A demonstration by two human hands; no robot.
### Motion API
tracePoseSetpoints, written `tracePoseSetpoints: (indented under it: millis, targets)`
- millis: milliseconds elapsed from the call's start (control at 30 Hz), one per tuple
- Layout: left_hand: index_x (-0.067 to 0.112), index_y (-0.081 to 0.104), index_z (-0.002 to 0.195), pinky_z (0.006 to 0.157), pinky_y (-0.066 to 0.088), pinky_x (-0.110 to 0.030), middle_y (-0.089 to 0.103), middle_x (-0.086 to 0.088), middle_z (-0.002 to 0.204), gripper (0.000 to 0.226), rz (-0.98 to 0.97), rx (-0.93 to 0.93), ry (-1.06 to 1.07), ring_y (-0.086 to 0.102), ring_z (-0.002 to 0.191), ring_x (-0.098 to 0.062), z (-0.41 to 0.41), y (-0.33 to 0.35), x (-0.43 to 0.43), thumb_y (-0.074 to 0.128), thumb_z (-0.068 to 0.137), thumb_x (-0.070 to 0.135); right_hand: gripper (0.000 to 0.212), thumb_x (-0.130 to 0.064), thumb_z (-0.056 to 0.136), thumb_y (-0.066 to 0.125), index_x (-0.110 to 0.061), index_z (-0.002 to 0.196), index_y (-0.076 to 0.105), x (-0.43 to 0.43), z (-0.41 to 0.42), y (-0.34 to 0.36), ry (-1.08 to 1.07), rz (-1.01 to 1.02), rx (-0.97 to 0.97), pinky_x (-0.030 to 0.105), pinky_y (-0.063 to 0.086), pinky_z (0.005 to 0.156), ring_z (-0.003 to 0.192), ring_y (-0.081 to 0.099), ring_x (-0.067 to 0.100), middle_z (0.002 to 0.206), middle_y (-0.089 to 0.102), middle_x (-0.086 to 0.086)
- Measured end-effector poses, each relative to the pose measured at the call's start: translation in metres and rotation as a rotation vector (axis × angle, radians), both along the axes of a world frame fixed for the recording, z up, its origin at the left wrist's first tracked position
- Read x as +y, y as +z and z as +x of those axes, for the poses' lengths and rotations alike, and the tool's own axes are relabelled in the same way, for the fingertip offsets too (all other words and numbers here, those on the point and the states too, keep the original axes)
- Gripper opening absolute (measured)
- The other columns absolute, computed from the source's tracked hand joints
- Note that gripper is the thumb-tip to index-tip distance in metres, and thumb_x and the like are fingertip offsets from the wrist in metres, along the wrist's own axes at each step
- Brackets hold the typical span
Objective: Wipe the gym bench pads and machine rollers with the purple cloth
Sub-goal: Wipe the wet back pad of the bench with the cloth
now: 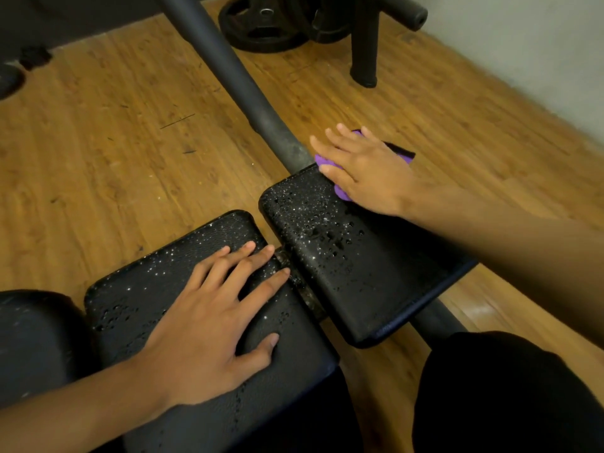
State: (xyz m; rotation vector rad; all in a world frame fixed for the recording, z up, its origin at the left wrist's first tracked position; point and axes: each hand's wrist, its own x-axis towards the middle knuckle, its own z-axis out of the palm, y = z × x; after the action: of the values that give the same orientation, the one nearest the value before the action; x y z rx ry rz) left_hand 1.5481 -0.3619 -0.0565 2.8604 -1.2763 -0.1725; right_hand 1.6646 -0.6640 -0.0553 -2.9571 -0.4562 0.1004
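Note:
Two black bench pads lie side by side, both speckled with water droplets. My left hand (215, 318) rests flat with spread fingers on the near left pad (130, 299). On the far corner of the right pad (353, 266) my right hand (366, 168) presses the purple cloth (325, 162) down with straight fingers. Only small purple edges of the cloth show around that hand. A third dark pad (36, 341) sits at the left edge.
A thick black frame tube (228, 70) runs diagonally from the pads to the top. Black weight plates (261, 27) and a black stand leg (364, 57) sit on the wooden floor beyond. A pale wall (539, 60) closes the right side. My dark-clothed leg (506, 393) is at bottom right.

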Motion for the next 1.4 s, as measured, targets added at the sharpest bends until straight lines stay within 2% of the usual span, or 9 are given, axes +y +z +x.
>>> tracePoseSetpoints:
  millis: [200, 333, 533, 600, 767, 967, 1100, 1233, 1400]
  targets:
    - [0.025, 0.044, 0.155, 0.12, 0.021, -0.051, 0.039, -0.009, 0.162, 0.075, 0.01, -0.021, -0.007, 0.035, 0.15, -0.034, -0.001, 0.001, -0.001, 0.047, 0.091, 0.064, 0.059, -0.048, 0.109, 0.011, -0.028, 0.163, 0.021, -0.038, -0.149, 0.003, 0.055, -0.02, 0.03, 0.042, 0.015, 0.128, 0.158, 0.005, 0.013, 0.172, 0.013, -0.002]
    - [0.025, 0.044, 0.156, 0.121, 0.019, -0.05, 0.038, -0.008, 0.163, 0.075, -0.001, -0.007, -0.004, 0.033, 0.152, -0.034, 0.002, -0.003, -0.002, 0.047, 0.092, 0.065, 0.067, -0.053, 0.105, -0.003, -0.027, 0.164, 0.014, -0.018, -0.103, 0.002, 0.016, -0.037, 0.004, 0.041, 0.008, 0.129, 0.159, 0.001, 0.015, 0.172, 0.008, -0.002]
    - [0.026, 0.042, 0.156, 0.123, 0.017, -0.046, 0.037, -0.006, 0.163, 0.073, -0.005, 0.017, 0.003, 0.031, 0.152, -0.032, 0.001, -0.001, 0.0, 0.046, 0.093, 0.063, 0.065, -0.047, 0.109, 0.008, -0.012, 0.161, 0.026, 0.028, 0.004, -0.002, -0.103, -0.06, -0.034, 0.038, 0.003, 0.128, 0.157, 0.017, 0.02, 0.166, 0.031, 0.007]
    - [0.026, 0.043, 0.156, 0.122, 0.018, -0.047, 0.038, -0.007, 0.163, 0.072, 0.002, 0.018, 0.001, 0.032, 0.152, -0.033, 0.0, 0.0, 0.002, 0.046, 0.094, 0.063, 0.076, -0.05, 0.102, -0.002, -0.01, 0.163, 0.018, 0.019, -0.03, 0.001, -0.035, -0.052, -0.023, 0.04, 0.004, 0.129, 0.158, 0.011, 0.021, 0.17, 0.02, 0.009]
    - [0.026, 0.044, 0.155, 0.121, 0.02, -0.049, 0.041, -0.007, 0.161, 0.072, -0.013, -0.017, -0.006, 0.036, 0.15, -0.033, -0.002, 0.003, -0.002, 0.046, 0.093, 0.064, 0.065, -0.049, 0.107, 0.007, -0.019, 0.164, 0.016, -0.027, -0.151, 0.008, 0.046, -0.044, 0.049, 0.039, 0.007, 0.128, 0.158, 0.002, 0.013, 0.172, 0.008, -0.001]
    - [0.025, 0.046, 0.154, 0.122, 0.019, -0.049, 0.04, -0.007, 0.162, 0.073, -0.029, 0.0, -0.001, 0.033, 0.151, -0.033, 0.0, -0.002, -0.001, 0.047, 0.092, 0.063, 0.072, -0.05, 0.103, 0.003, -0.015, 0.162, 0.024, 0.022, -0.045, -0.003, -0.018, -0.075, -0.056, 0.04, 0.006, 0.129, 0.158, 0.011, 0.022, 0.17, 0.02, 0.007]
    - [0.025, 0.045, 0.155, 0.123, 0.017, -0.046, 0.039, -0.007, 0.162, 0.073, -0.011, 0.008, 0.002, 0.032, 0.151, -0.032, 0.002, 0.001, -0.003, 0.048, 0.092, 0.062, 0.068, -0.048, 0.106, 0.011, -0.011, 0.153, 0.044, 0.045, 0.006, -0.003, -0.068, -0.06, -0.044, 0.04, 0.009, 0.127, 0.152, 0.031, 0.024, 0.158, 0.046, 0.009]
    - [0.025, 0.044, 0.155, 0.124, 0.016, -0.046, 0.039, -0.007, 0.162, 0.073, -0.014, 0.012, 0.016, 0.031, 0.153, -0.032, -0.002, 0.001, 0.0, 0.048, 0.092, 0.062, 0.073, -0.047, 0.104, 0.01, -0.006, 0.158, 0.033, 0.02, -0.073, 0.001, 0.059, -0.04, -0.072, 0.04, 0.009, 0.127, 0.156, 0.021, 0.026, 0.166, 0.03, 0.013]
    - [0.023, 0.046, 0.154, 0.123, 0.018, -0.048, 0.04, -0.009, 0.161, 0.073, -0.038, -0.015, 0.007, 0.033, 0.151, -0.033, 0.001, -0.002, -0.002, 0.047, 0.093, 0.062, 0.068, -0.052, 0.106, 0.007, -0.018, 0.163, 0.02, -0.006, -0.136, 0.002, 0.052, -0.023, 0.012, 0.039, 0.007, 0.128, 0.158, 0.006, 0.014, 0.171, 0.012, -0.001]
